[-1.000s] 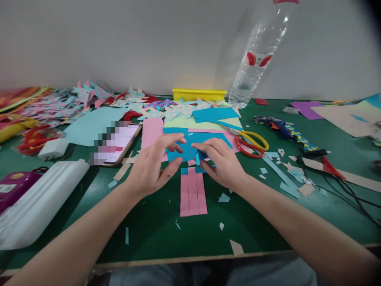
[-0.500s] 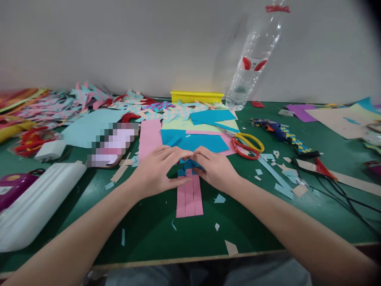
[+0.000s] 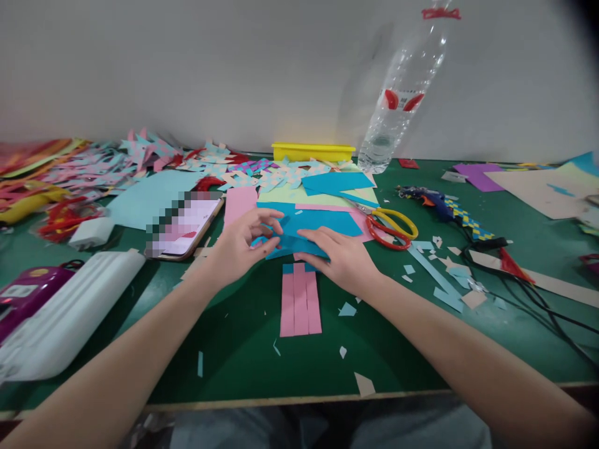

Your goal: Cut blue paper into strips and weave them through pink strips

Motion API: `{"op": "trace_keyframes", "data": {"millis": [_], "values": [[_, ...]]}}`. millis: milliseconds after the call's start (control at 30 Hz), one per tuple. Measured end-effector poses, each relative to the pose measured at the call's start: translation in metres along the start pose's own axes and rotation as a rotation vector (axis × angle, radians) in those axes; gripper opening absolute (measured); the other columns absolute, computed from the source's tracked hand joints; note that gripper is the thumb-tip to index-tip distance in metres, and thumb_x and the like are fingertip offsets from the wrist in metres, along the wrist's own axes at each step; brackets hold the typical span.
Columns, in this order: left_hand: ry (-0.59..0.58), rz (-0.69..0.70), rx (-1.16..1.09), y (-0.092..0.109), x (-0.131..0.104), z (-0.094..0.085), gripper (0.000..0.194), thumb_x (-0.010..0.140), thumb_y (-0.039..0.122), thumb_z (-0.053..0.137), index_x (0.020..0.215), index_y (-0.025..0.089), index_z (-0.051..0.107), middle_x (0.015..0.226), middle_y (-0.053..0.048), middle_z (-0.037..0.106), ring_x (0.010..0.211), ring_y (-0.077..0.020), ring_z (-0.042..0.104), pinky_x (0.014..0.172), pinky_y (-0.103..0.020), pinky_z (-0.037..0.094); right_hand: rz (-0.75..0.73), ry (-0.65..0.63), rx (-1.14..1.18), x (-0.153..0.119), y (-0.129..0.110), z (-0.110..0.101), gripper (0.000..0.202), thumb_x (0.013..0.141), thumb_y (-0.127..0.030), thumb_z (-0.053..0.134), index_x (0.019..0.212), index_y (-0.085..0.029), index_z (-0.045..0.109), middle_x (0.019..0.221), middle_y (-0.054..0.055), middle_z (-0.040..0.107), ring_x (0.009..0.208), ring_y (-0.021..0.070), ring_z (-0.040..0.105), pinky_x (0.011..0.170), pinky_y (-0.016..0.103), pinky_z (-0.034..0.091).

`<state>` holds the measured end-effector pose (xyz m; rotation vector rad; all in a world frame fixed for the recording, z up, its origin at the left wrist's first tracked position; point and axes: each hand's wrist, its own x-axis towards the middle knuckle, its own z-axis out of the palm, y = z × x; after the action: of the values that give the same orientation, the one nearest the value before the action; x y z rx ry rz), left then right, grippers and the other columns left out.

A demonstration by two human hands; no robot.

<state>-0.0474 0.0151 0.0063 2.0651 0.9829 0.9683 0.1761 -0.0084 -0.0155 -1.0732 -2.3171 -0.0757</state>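
Observation:
Three pink paper strips (image 3: pixel 301 302) lie side by side on the green table (image 3: pixel 253 355), with a bit of blue paper at their far end. Just beyond them is a blue paper piece (image 3: pixel 294 244), partly covered by my hands. My left hand (image 3: pixel 246 246) is at its left side, fingers curled but apart, with nothing visibly gripped. From the right, my right hand (image 3: pixel 341 259) rests over the blue piece, its fingers stretched out. Behind lie a larger blue sheet (image 3: pixel 341 222) and a pink strip (image 3: pixel 239 204).
Scissors (image 3: pixel 393 227) with red and yellow handles lie right of the sheets. A phone (image 3: pixel 191 227), a white holder (image 3: pixel 70 312) and a purple tool (image 3: pixel 32 293) are on the left. A bottle (image 3: pixel 393 106) leans against the wall; black cables (image 3: pixel 524 287) and scraps lie right.
My hands have moved apart, the left one going left and opening. The far end of the pink strips is now uncovered, and the blue piece shows between my hands.

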Motion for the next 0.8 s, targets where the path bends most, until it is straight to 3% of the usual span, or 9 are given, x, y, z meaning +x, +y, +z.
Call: {"op": "trace_keyframes", "data": {"millis": [100, 233, 333, 433, 600, 800], "values": [[-0.002, -0.06, -0.028, -0.006, 0.0, -0.004, 0.032, 0.086, 0.032, 0.059, 0.115, 0.019, 0.053, 0.099, -0.008, 0.058, 0.08, -0.017, 0.063, 0.063, -0.028, 0.056, 0.007, 0.001, 0.044, 0.001, 0.0, -0.001, 0.037, 0.094, -0.039, 0.045, 0.122, -0.017, 0.053, 0.104, 0.009, 0.068, 0.088, 0.0196, 0.065, 0.067, 0.029, 0.052], [0.009, -0.075, 0.04, -0.005, -0.001, -0.004, 0.032, 0.088, 0.035, 0.056, 0.116, 0.019, 0.053, 0.104, -0.009, 0.059, 0.084, -0.0178, 0.064, 0.067, -0.029, 0.057, -0.001, 0.013, 0.106, 0.001, 0.001, -0.002, 0.03, 0.094, -0.034, 0.047, 0.116, -0.016, 0.057, 0.107, 0.008, 0.069, 0.095, 0.018, 0.065, 0.076, 0.028, 0.051], [0.042, 0.051, 0.25, -0.001, -0.002, -0.004, 0.038, 0.084, 0.043, 0.062, 0.114, 0.02, 0.055, 0.114, -0.009, 0.06, 0.105, -0.0235, 0.058, 0.087, -0.037, 0.052, -0.011, 0.008, 0.108, 0.0, 0.002, 0.0, 0.028, 0.093, -0.033, 0.049, 0.114, -0.016, 0.058, 0.107, 0.009, 0.069, 0.096, 0.0178, 0.065, 0.077, 0.028, 0.052], [-0.027, 0.209, 0.442, -0.001, -0.003, -0.006, 0.047, 0.078, 0.05, 0.066, 0.113, 0.021, 0.057, 0.119, -0.009, 0.059, 0.115, -0.0263, 0.052, 0.099, -0.042, 0.041, -0.032, -0.009, 0.09, 0.0, 0.004, 0.002, 0.028, 0.093, -0.033, 0.05, 0.114, -0.016, 0.058, 0.107, 0.01, 0.069, 0.098, 0.019, 0.065, 0.076, 0.029, 0.053], [-0.207, 0.29, 0.565, -0.007, -0.001, -0.012, 0.031, 0.086, 0.046, 0.059, 0.107, 0.023, 0.061, 0.107, -0.004, 0.067, 0.102, -0.0223, 0.059, 0.099, -0.042, 0.037, -0.06, -0.071, 0.095, 0.0, 0.003, 0.002, 0.028, 0.093, -0.034, 0.05, 0.115, -0.018, 0.057, 0.109, 0.009, 0.069, 0.098, 0.019, 0.065, 0.077, 0.03, 0.053], [-0.168, 0.256, 0.559, -0.007, -0.001, -0.016, 0.031, 0.086, 0.048, 0.057, 0.109, 0.028, 0.064, 0.101, 0.0, 0.071, 0.091, -0.0187, 0.064, 0.099, -0.039, 0.038, -0.05, -0.091, 0.098, 0.002, 0.002, 0.0, 0.029, 0.093, -0.035, 0.049, 0.116, -0.019, 0.056, 0.108, 0.007, 0.07, 0.096, 0.019, 0.065, 0.077, 0.031, 0.052]]}}
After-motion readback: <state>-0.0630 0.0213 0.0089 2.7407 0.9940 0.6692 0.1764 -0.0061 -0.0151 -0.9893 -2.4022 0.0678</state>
